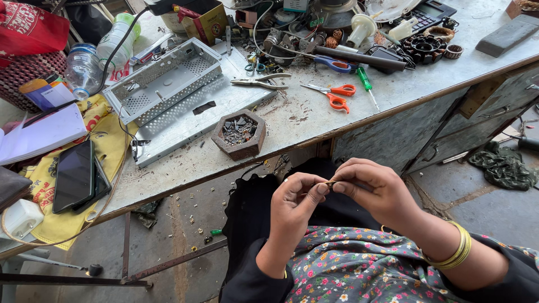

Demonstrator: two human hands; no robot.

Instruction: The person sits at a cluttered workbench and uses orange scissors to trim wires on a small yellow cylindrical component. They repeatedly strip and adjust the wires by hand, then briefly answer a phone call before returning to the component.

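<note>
Between both sets of fingertips: small thin brownish piece (330, 183), pinched by left hand (293, 205) and right hand (375, 188), fingers pressed together on it. Beyond the fingers, on the workbench (314, 120): hexagonal scrap-filled dish (238, 133), orange scissors (335, 95).

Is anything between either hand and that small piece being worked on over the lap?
Nothing visible. The left hand and right hand both pinch the small brownish piece directly between their fingertips, below the workbench edge. The orange scissors and hexagonal dish lie apart on the bench.
</note>
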